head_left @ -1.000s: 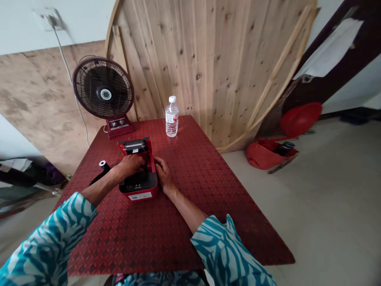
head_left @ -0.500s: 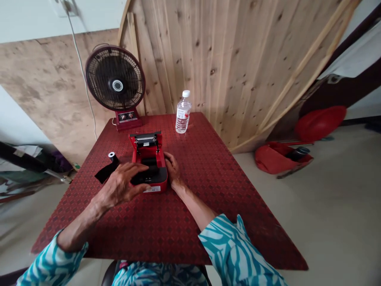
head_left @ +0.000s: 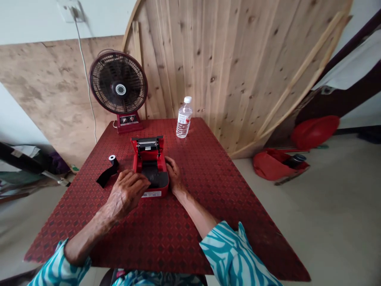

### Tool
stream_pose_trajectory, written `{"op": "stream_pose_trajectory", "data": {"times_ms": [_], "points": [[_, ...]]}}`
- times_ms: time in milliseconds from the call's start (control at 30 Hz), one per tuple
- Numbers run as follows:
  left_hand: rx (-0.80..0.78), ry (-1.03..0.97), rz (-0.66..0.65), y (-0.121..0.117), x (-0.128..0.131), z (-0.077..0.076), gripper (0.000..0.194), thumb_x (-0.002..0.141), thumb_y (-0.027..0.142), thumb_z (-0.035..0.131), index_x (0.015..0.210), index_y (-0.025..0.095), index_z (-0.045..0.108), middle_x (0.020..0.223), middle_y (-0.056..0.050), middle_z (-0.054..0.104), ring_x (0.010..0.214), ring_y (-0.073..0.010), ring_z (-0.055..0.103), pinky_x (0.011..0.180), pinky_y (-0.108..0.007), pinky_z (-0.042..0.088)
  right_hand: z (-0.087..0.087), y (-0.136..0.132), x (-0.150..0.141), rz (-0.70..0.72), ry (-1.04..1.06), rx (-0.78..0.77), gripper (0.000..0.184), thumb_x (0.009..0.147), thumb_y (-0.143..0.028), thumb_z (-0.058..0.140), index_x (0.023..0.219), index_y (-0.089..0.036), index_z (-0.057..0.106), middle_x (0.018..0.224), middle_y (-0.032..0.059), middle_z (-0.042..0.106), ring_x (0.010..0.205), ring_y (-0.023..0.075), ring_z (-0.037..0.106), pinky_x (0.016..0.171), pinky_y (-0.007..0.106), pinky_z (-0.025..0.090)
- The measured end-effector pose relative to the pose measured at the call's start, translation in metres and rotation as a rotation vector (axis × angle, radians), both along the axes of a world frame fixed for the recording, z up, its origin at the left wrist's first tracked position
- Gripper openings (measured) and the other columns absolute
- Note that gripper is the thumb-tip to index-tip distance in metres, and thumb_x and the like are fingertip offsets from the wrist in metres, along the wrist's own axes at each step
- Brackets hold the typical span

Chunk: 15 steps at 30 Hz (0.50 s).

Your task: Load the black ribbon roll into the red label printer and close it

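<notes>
A small red and black printer [head_left: 166, 178] stands on the table with its lid [head_left: 148, 147] raised. Inside lies black material, and a dark, slightly shiny strip [head_left: 152, 174] runs from it over the front cover. My left hand [head_left: 126, 192] is at the printer's front left corner, fingers pinched together at the strip's edge; the fingertips are partly hidden. Against the printer's right side rests my right hand [head_left: 175, 174], its fingers curved along the wall and steadying it. Left of the printer, a black roll [head_left: 112, 161] with a white core stands with its loose tail spread on the table.
The table [head_left: 208, 222] has a red patterned cover. At its back are a fan [head_left: 119, 89] and a water bottle [head_left: 183, 121]. Behind leans a large wooden panel [head_left: 226, 71]. On the floor to the right sit a red bag [head_left: 264, 165] and a red basin [head_left: 315, 131].
My left hand came out of the printer, opened over its front, then closed its fingers at the front left. The dark strip now covers the front cover's lights. My right hand stayed at the side.
</notes>
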<state>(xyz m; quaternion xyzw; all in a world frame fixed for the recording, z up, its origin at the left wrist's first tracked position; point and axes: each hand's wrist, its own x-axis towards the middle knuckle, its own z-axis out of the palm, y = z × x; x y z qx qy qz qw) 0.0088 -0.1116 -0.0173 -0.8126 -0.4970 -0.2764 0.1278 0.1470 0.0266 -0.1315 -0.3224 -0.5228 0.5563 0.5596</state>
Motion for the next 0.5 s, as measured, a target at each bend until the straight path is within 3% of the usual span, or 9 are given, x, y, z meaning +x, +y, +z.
{"op": "stream_pose_trajectory", "data": {"times_ms": [300, 500], "points": [[-0.022, 0.009, 0.006, -0.007, 0.005, -0.006, 0.015, 0.091, 0.013, 0.049, 0.095, 0.019, 0.063, 0.093, -0.004, 0.070, 0.084, -0.0173, 0.061, 0.091, -0.039, 0.039, 0.002, 0.000, 0.003, -0.008, -0.014, -0.044, 0.034, 0.080, -0.038, 0.054, 0.110, -0.023, 0.063, 0.114, 0.0038, 0.067, 0.110, 0.0214, 0.058, 0.100, 0.040, 0.042], [0.022, 0.005, 0.017, -0.011, 0.007, -0.011, 0.013, 0.090, 0.014, 0.053, 0.098, 0.018, 0.062, 0.097, -0.006, 0.070, 0.089, -0.0182, 0.063, 0.095, -0.040, 0.039, 0.023, 0.033, -0.002, 0.012, -0.017, 0.031, 0.041, 0.084, -0.051, 0.050, 0.117, -0.028, 0.059, 0.117, 0.0018, 0.066, 0.116, 0.0200, 0.056, 0.099, 0.040, 0.043]]}}
